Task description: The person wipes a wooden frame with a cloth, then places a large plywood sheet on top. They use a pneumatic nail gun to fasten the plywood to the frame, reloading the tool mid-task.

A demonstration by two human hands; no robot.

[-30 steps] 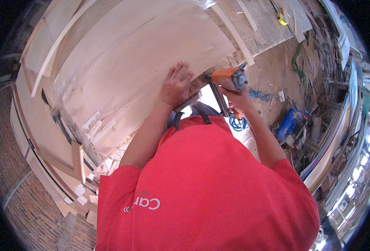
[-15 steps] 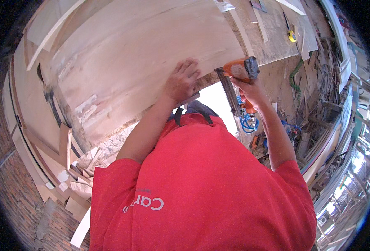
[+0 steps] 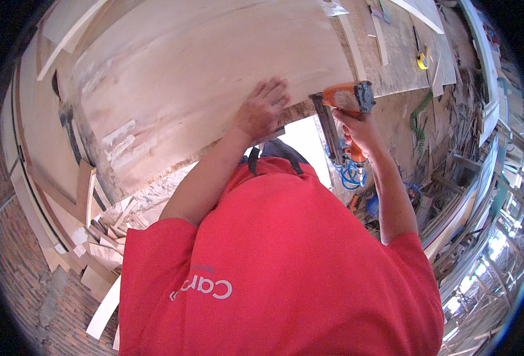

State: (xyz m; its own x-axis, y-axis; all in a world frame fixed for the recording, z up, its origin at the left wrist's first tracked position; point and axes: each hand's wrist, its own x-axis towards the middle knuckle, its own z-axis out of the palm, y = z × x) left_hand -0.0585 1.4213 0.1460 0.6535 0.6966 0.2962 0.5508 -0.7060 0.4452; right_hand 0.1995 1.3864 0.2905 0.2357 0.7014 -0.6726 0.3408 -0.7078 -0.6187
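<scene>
A wide, pale wooden panel [image 3: 208,71] lies in front of me, its near edge rough and running toward my waist. Flat on that panel, close to the near edge, rests my left hand [image 3: 265,107] with its fingers stretched out. My right hand [image 3: 360,127] is wrapped round the handle of an orange and black nail gun [image 3: 348,96]. The tool's dark nose and magazine are beside the panel's near right corner; whether they touch it I cannot tell. A coiled blue air hose [image 3: 351,176] hangs below the grip.
A yellow tape measure [image 3: 422,61] lies at the far right among thin wood strips [image 3: 352,47]. Wood offcuts [image 3: 104,252] are heaped at the lower left above a brick surface [image 3: 21,267]. Scrap sticks and a green hose [image 3: 417,113] clutter the right side.
The view has shifted slightly. My left hand stays flat on the panel, and my right hand keeps hold of the nail gun near the corner.
</scene>
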